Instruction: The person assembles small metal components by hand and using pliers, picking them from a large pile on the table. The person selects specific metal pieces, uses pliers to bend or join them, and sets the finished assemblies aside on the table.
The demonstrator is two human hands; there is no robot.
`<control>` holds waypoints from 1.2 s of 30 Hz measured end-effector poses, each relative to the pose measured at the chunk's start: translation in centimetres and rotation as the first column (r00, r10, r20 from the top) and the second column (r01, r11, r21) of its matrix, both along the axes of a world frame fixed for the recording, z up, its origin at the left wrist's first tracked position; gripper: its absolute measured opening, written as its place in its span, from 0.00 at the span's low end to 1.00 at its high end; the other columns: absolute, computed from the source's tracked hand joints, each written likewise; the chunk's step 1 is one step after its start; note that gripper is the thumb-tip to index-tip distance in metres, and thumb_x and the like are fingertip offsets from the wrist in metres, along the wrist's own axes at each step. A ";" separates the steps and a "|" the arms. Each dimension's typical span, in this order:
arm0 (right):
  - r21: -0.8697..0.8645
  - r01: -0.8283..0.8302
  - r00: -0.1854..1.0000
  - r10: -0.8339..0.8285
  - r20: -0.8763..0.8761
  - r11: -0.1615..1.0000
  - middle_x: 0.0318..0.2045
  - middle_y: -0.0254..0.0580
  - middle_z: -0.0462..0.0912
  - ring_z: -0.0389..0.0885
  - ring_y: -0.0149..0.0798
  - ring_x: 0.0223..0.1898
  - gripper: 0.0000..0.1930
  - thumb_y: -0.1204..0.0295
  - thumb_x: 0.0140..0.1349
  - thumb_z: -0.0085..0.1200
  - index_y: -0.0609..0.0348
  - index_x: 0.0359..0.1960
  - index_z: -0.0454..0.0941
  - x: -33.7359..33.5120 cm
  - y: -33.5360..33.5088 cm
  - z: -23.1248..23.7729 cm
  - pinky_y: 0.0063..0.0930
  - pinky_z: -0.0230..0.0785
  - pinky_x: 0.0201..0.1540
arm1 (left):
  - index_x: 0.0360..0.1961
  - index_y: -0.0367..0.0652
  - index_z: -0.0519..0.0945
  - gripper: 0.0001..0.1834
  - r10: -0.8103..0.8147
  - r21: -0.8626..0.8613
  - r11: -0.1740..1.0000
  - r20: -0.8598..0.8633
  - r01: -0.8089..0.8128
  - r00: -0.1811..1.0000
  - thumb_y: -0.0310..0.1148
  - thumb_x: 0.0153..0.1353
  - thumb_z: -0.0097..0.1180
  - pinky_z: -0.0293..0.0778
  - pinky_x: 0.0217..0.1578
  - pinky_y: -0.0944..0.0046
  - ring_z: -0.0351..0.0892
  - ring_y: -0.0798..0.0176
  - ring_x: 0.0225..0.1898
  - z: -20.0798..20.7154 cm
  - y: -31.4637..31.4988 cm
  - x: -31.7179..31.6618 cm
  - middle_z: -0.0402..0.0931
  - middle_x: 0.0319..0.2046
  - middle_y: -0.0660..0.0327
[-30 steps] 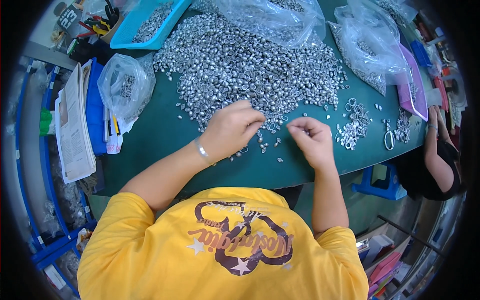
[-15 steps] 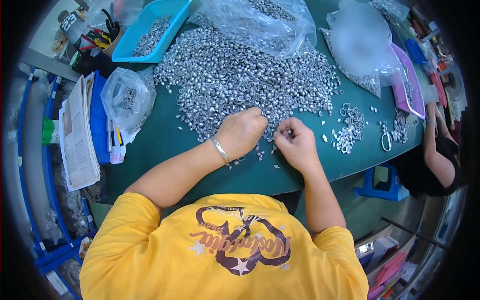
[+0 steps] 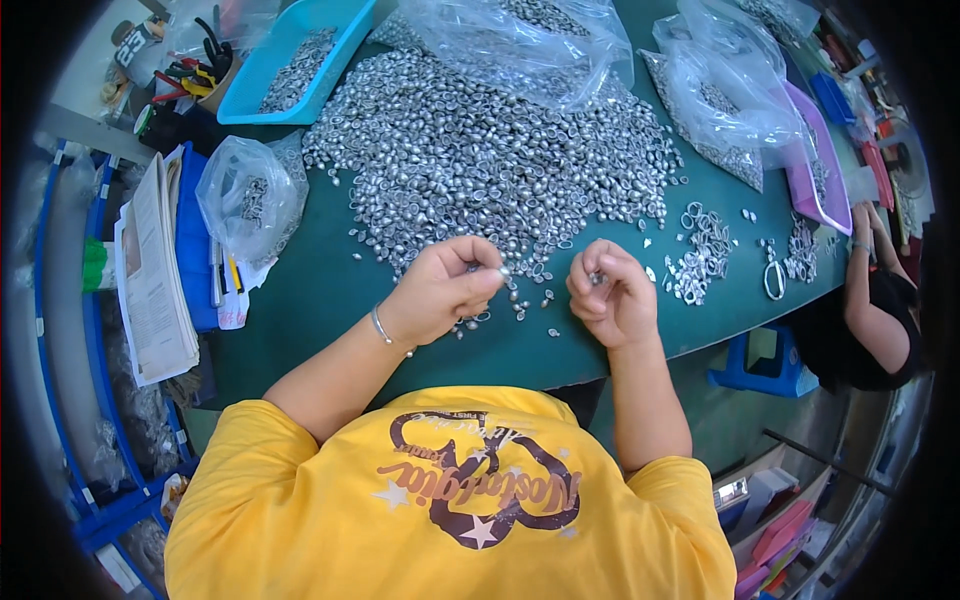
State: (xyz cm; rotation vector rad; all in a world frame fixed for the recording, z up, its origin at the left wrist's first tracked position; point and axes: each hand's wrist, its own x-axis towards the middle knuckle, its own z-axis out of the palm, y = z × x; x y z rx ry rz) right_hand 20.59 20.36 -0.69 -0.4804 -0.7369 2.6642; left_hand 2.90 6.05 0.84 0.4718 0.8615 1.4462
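Note:
A broad heap of small silver oval metal pieces (image 3: 480, 170) covers the middle of the green table. At its near edge my left hand (image 3: 440, 292), a silver bangle on its wrist, pinches one small silver metal piece (image 3: 504, 271) between thumb and fingertips. My right hand (image 3: 615, 295) is turned partly palm up to the right of it, its fingers curled over small silver pieces (image 3: 598, 278); how many is hidden. Between and below the hands lie several loose pieces (image 3: 519, 307). Right of my right hand is a smaller pile of silver ring-like pieces (image 3: 703, 245).
Clear plastic bags of pieces (image 3: 250, 200) lie around the heap. A turquoise basket (image 3: 229, 112) stands at the far left, a purple tray (image 3: 805, 203) at the right. Newspapers (image 3: 155, 270) and a blue bin (image 3: 200, 240) flank the left edge. Another person's arm (image 3: 860, 280) rests at the right.
My left hand has drawn back from the heap, down and left, with a piece now visible in its pinch. My right hand has shifted slightly right and turned its palm upward.

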 end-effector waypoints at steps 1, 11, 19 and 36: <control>0.102 0.002 0.993 -0.014 0.115 0.995 0.17 0.38 0.69 0.60 0.25 0.14 0.05 0.76 0.54 0.47 0.63 0.32 0.71 -0.1 0.0 0.2 0.14 0.48 0.13 | 0.30 0.41 0.71 0.01 0.016 0.029 0.999 0.169 -0.022 0.985 0.24 0.56 0.49 0.57 0.18 0.78 0.62 0.76 0.23 -0.3 -0.4 -0.2 0.66 0.27 0.63; 0.938 -0.346 0.829 -0.480 0.289 -0.032 0.22 0.42 0.78 0.76 0.43 0.22 0.04 0.75 0.51 0.53 0.58 0.28 0.78 -3.8 -1.0 0.1 0.29 0.68 0.26 | 0.29 0.40 0.72 0.03 0.208 -0.038 0.976 -0.142 -0.215 0.968 0.23 0.52 0.51 0.60 0.20 0.79 0.62 0.74 0.19 -0.2 -0.5 -1.4 0.66 0.22 0.66; -0.065 0.166 0.984 -0.170 -0.060 0.984 0.13 0.29 0.63 0.56 0.20 0.13 0.02 0.78 0.56 0.46 0.63 0.27 0.70 -1.7 1.5 1.7 0.14 0.44 0.12 | 0.27 0.44 0.79 0.05 0.234 0.234 0.969 -0.972 -0.076 -0.013 0.25 0.46 0.59 0.66 0.21 0.68 0.69 0.65 0.19 -0.8 2.4 -0.6 0.66 0.18 0.62; 0.897 -0.352 0.903 -0.348 0.251 -0.266 0.23 0.50 0.78 0.77 0.52 0.27 0.07 0.69 0.50 0.50 0.59 0.23 0.77 -11.4 -2.2 3.3 0.41 0.70 0.30 | 0.24 0.42 0.77 0.04 0.090 0.138 0.966 -0.972 -0.220 -0.215 0.28 0.46 0.58 0.71 0.27 0.59 0.73 0.52 0.26 0.1 -1.7 0.0 0.70 0.22 0.56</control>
